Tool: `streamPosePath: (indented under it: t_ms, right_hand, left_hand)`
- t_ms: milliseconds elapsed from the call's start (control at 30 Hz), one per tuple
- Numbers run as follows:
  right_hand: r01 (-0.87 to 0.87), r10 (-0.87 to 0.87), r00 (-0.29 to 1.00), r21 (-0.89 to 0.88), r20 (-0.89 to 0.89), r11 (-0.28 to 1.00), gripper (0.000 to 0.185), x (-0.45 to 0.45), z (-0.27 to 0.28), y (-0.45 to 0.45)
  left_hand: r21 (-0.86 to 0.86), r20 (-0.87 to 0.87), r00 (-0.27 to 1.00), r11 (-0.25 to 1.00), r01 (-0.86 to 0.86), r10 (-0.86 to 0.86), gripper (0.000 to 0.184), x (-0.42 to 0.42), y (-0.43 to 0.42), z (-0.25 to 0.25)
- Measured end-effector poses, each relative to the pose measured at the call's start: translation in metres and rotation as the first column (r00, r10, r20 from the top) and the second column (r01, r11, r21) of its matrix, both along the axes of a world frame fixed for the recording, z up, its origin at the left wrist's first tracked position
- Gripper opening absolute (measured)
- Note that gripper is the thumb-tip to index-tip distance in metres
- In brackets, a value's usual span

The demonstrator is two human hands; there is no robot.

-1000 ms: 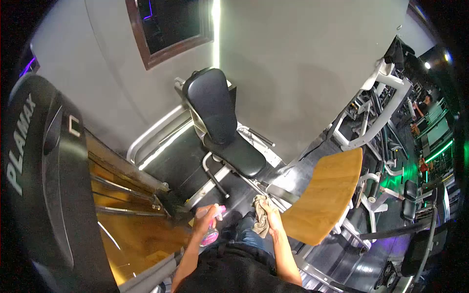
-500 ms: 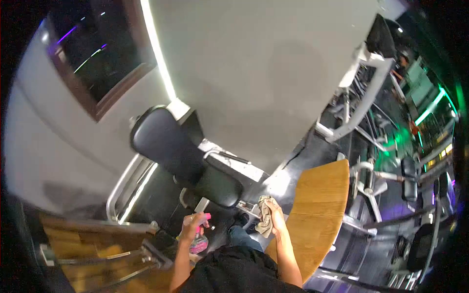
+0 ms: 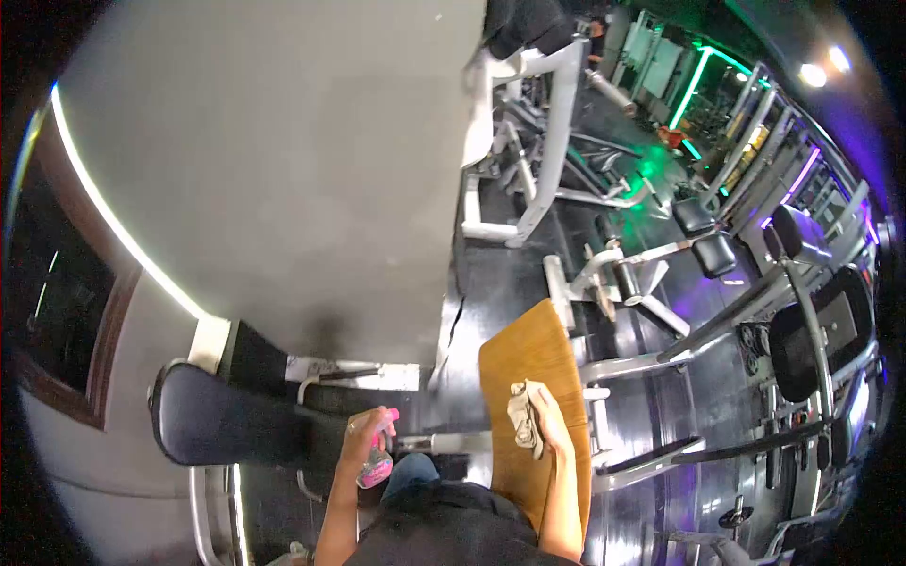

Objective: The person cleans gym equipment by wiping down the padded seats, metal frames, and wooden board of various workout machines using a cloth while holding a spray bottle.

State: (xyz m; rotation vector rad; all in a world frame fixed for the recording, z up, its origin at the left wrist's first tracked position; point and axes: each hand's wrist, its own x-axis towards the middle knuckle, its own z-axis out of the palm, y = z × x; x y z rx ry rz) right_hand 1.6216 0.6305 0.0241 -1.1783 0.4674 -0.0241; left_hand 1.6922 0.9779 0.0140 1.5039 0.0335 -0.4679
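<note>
My left hand (image 3: 359, 436) is wrapped round the neck of a clear spray bottle (image 3: 375, 469) with a pink head and pink label, held in front of the black padded seat. Bunched in my right hand (image 3: 552, 423) is a beige cloth (image 3: 524, 420), which appears over the curved wooden board (image 3: 528, 354). Whether the cloth touches the board I cannot tell.
A black padded machine seat (image 3: 236, 420) stands at the left by the grey wall (image 3: 283, 189). White-framed gym machines (image 3: 547, 141) fill the right side, with a black bar (image 3: 755, 441) at the lower right. A person (image 3: 596, 42) is far back.
The view has turned to the right, so the padded seat has shifted left and more machines show. My right hand with the cloth now appears over the wooden board. Both hands keep their holds.
</note>
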Motion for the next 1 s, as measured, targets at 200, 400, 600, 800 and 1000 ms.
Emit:
streamPosePath:
  t_ms: [200,400,600,800,1000]
  right_hand:
    - [0.014,-0.021,0.991,0.053,0.129,0.998,0.038,-0.003,-0.021,-0.033]
    - [0.032,-0.024,0.993,-0.069,0.115,0.997,0.034,-0.001,-0.017,-0.034]
    - [0.016,-0.015,0.999,-0.015,0.03,1.0,0.034,0.0,0.006,-0.031]
    - [0.014,-0.014,1.0,0.004,0.006,1.0,0.041,-0.001,0.002,-0.035]
    - [0.088,-0.089,0.996,-0.085,-0.003,0.992,0.042,0.024,0.003,-0.037]
  left_hand:
    - [-0.112,0.094,0.977,0.973,0.199,-0.189,0.041,0.042,-0.064,0.0]
    - [-0.069,0.15,0.935,0.94,0.334,-0.322,0.04,0.064,-0.111,0.031]
    - [-0.124,0.152,0.895,0.89,0.438,-0.42,0.039,0.092,-0.141,0.035]
    - [-0.097,0.199,0.869,0.873,0.478,-0.454,0.043,0.129,-0.167,0.038]
    - [-0.13,0.19,0.811,0.805,0.579,-0.553,0.044,0.177,-0.194,0.032]
